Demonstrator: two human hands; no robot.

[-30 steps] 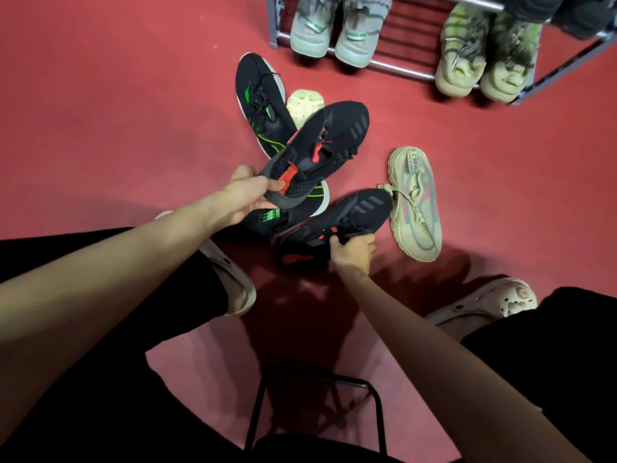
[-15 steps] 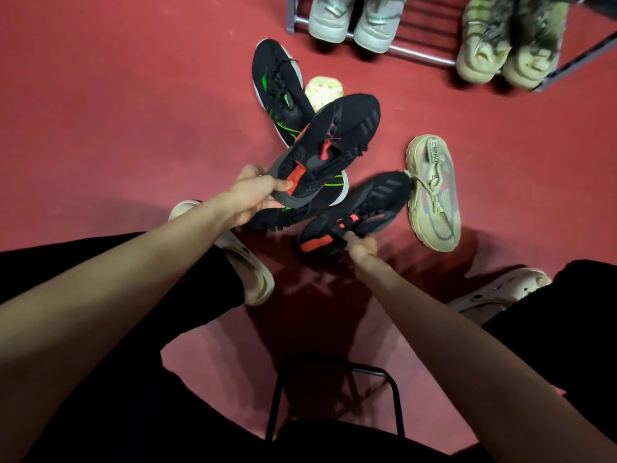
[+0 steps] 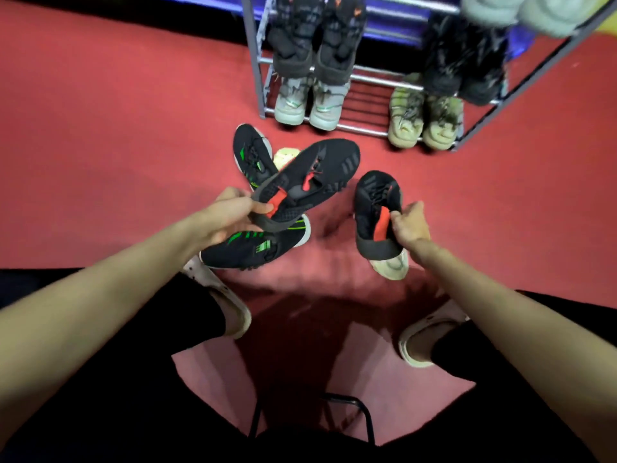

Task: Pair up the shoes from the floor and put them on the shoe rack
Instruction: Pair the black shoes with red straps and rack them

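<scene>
Both hands are lifting one black-and-red pair, toes pointing toward the metal shoe rack (image 3: 263,95) at upper frame.

The left hand (image 3: 230,217) is gripping the black red-lined knit sneaker (image 3: 310,182) by its heel, angled upper right; the right hand (image 3: 409,225) is pinching its matching black sneaker (image 3: 375,208), hiding a beige shoe (image 3: 392,265) underneath.

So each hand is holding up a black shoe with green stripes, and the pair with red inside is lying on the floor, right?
Not quite: the colours are swapped. The head view shows the left hand and the right hand each holding a black shoe with red inside. The black shoes with green stripes are the ones lying on the floor.
</scene>
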